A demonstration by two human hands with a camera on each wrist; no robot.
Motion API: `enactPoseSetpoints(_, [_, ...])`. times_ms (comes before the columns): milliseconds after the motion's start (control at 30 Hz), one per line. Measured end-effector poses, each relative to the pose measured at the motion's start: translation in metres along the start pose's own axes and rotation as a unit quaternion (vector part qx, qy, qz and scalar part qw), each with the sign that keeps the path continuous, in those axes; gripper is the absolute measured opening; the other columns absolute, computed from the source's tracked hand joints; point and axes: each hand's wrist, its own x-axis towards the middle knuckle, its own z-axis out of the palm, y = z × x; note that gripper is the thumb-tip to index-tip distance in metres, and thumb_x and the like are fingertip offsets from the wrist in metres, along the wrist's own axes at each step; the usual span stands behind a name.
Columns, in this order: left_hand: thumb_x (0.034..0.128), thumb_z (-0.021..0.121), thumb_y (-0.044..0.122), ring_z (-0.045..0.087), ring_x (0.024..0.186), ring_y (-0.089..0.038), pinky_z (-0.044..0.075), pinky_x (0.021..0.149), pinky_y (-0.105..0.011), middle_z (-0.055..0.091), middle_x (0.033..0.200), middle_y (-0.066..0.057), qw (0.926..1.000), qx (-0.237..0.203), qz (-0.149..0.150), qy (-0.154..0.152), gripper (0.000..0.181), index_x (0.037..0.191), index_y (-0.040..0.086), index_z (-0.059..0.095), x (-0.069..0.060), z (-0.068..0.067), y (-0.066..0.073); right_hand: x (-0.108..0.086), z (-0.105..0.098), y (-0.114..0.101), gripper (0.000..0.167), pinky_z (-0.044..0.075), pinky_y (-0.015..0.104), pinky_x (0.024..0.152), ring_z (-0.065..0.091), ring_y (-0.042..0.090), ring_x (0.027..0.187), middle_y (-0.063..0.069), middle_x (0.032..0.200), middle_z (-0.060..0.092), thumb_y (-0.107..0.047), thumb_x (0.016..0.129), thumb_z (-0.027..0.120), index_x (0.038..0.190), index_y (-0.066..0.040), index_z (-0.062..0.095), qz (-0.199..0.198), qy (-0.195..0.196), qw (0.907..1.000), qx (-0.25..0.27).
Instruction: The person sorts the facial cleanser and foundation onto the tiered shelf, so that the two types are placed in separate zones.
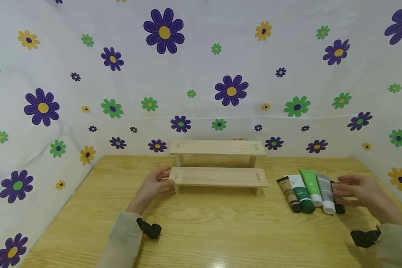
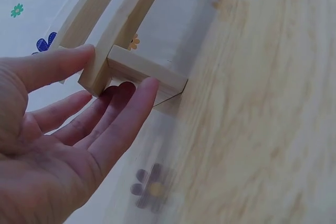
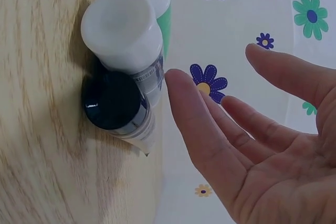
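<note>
A two-step wooden stand (image 1: 221, 176) stands on the table, its upper step behind the lower one. My left hand (image 1: 154, 182) is at the left end of the lower step. In the left wrist view, the thumb (image 2: 79, 59) lies against the board's end, with the fingers around its underside near the leg. Several squeeze tubes lie side by side to the right: brown (image 1: 289, 195), white and dark green (image 1: 300, 193), bright green (image 1: 310, 186), grey (image 1: 326, 193) and a black-capped one (image 1: 340, 207). My right hand (image 1: 361, 193) hovers beside the black-capped tube, fingers spread and holding nothing.
The wood-grain table (image 1: 201, 230) is enclosed by a white cloth with printed flowers (image 1: 194, 67) at the back and sides. The upper step (image 1: 217, 147) stands close to the back cloth. A black wrist camera (image 1: 149, 228) sits on the left sleeve, another (image 1: 365, 238) on the right.
</note>
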Motion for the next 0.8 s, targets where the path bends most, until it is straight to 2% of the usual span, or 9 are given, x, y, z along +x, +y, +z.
enactPoseSetpoints(100, [0.0984, 0.059, -0.006, 0.053, 0.126, -0.044, 0.058, 0.091, -0.048, 0.041, 0.148, -0.034, 1.0, 0.002, -0.002, -0.004, 0.063, 0.154, -0.008, 0.031, 0.0, 0.001, 0.002, 0.002, -0.001, 0.001, 0.061, 0.063, 0.04, 0.078, 0.07, 0.013, 0.083, 0.027, 0.111, 0.063, -0.005, 0.105, 0.052, 0.14, 0.031, 0.016, 0.006, -0.001, 1.0, 0.001])
enactPoseSetpoints(200, [0.0985, 0.059, -0.007, 0.052, 0.127, -0.045, 0.058, 0.09, -0.047, 0.04, 0.148, -0.034, 1.0, 0.002, -0.002, -0.006, 0.063, 0.154, -0.008, 0.03, 0.001, 0.002, 0.002, 0.004, -0.002, 0.001, 0.063, 0.062, 0.04, 0.079, 0.07, 0.013, 0.084, 0.042, 0.121, 0.052, -0.01, 0.106, 0.051, 0.141, 0.03, 0.017, 0.01, 0.001, 0.9999, 0.001])
enactPoseSetpoints(300, [0.0983, 0.059, -0.007, 0.053, 0.126, -0.045, 0.059, 0.089, -0.047, 0.042, 0.147, -0.034, 1.0, 0.003, 0.0, 0.001, 0.062, 0.154, -0.008, 0.032, 0.002, 0.004, 0.002, 0.005, -0.003, 0.002, 0.064, 0.062, 0.04, 0.079, 0.07, 0.013, 0.084, 0.048, 0.127, 0.043, -0.013, 0.107, 0.049, 0.141, 0.03, 0.017, 0.014, 0.0, 0.9999, 0.003])
enactPoseSetpoints(400, [0.0983, 0.06, -0.006, 0.054, 0.125, -0.045, 0.058, 0.089, -0.048, 0.043, 0.146, -0.035, 1.0, 0.003, 0.002, -0.001, 0.061, 0.153, -0.008, 0.033, 0.006, 0.008, 0.001, 0.005, -0.005, 0.003, 0.063, 0.062, 0.041, 0.079, 0.07, 0.014, 0.083, 0.045, 0.123, 0.049, -0.013, 0.107, 0.05, 0.14, 0.03, 0.017, 0.021, 0.001, 0.9997, 0.007])
enactPoseSetpoints(600, [0.0986, 0.06, -0.005, 0.055, 0.125, -0.045, 0.058, 0.089, -0.048, 0.044, 0.145, -0.035, 0.9999, 0.012, -0.001, -0.002, 0.061, 0.153, -0.007, 0.034, 0.011, 0.017, -0.001, 0.005, -0.005, 0.003, 0.063, 0.062, 0.042, 0.079, 0.071, 0.016, 0.084, 0.022, 0.109, 0.065, -0.013, 0.106, 0.051, 0.14, 0.03, 0.019, 0.016, -0.003, 0.9998, 0.011])
enactPoseSetpoints(700, [0.0995, 0.058, -0.007, 0.056, 0.123, -0.046, 0.059, 0.088, -0.048, 0.046, 0.143, -0.036, 0.9998, 0.018, -0.001, 0.005, 0.059, 0.154, -0.007, 0.034, 0.011, 0.018, 0.0, 0.004, -0.006, 0.002, 0.062, 0.062, 0.041, 0.078, 0.071, 0.015, 0.083, 0.011, 0.104, 0.068, -0.011, 0.106, 0.051, 0.14, 0.03, 0.019, 0.012, -0.005, 0.9999, 0.01])
enactPoseSetpoints(800, [0.1007, 0.056, -0.007, 0.056, 0.122, -0.046, 0.058, 0.089, -0.049, 0.047, 0.142, -0.037, 0.9999, 0.014, -0.002, 0.001, 0.059, 0.155, -0.006, 0.032, 0.011, 0.019, 0.0, 0.002, -0.007, 0.001, 0.06, 0.063, 0.04, 0.077, 0.071, 0.014, 0.082, 0.006, 0.101, 0.068, -0.009, 0.106, 0.051, 0.139, 0.03, 0.019, 0.012, -0.006, 0.9999, 0.01])
